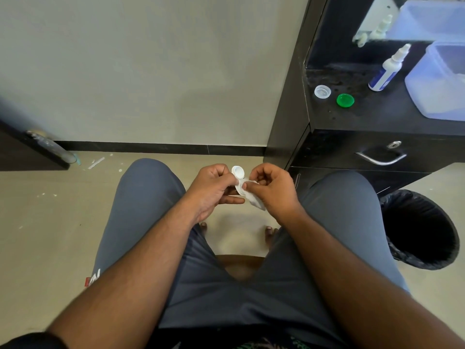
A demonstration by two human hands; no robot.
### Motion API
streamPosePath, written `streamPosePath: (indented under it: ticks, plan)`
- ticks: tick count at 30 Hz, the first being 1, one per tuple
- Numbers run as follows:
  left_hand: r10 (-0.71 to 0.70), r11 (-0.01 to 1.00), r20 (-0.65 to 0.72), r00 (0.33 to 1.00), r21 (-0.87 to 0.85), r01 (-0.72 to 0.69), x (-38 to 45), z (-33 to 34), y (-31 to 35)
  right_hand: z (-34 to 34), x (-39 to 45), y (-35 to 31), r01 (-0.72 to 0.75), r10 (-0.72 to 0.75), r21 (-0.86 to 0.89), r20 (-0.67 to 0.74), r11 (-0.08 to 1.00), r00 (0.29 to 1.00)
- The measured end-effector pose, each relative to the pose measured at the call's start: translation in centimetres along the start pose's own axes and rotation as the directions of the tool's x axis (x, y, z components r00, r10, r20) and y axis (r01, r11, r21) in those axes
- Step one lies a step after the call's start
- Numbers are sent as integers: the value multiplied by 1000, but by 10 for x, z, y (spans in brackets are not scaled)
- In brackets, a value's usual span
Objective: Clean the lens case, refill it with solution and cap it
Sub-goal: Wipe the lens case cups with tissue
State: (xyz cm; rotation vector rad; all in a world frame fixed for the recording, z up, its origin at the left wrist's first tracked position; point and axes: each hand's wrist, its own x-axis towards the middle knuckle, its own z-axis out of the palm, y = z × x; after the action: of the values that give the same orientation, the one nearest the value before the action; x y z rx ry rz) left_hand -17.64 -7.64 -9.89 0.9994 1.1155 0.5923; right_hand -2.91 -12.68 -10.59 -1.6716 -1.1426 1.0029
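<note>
The cleaning step was in hand: the left hand [214, 190] pinched the lens case [238, 173] over the lap while the right hand [273, 190] pinched a tissue [255, 200] into it. Next, likely the solution bottle [388, 69] on the far-right counter [377, 117].

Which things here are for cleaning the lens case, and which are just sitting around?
For the job: lens case, tissue, white cap, green cap, solution bottle.
Just lying about: plastic tub, bin, drawer handle.
</note>
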Motion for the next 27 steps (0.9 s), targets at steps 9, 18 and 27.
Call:
streamPosePath:
  ticks: [9, 18, 27]
  plan:
    - [61, 994, -63, 996, -89, -66, 0, 1, 0, 4, -5, 3, 129, -124, -164, 37, 978, 992]
    - [60, 978, 42, 997, -200, -50, -4, -8, 3, -1, -5, 2, 189, -175, -103, 132, 976, 976]
    - [-116, 957, 62, 991, -261, 128, -7, -11, 7, -8, -7, 2, 530, -438, -350, 310, 773, 844]
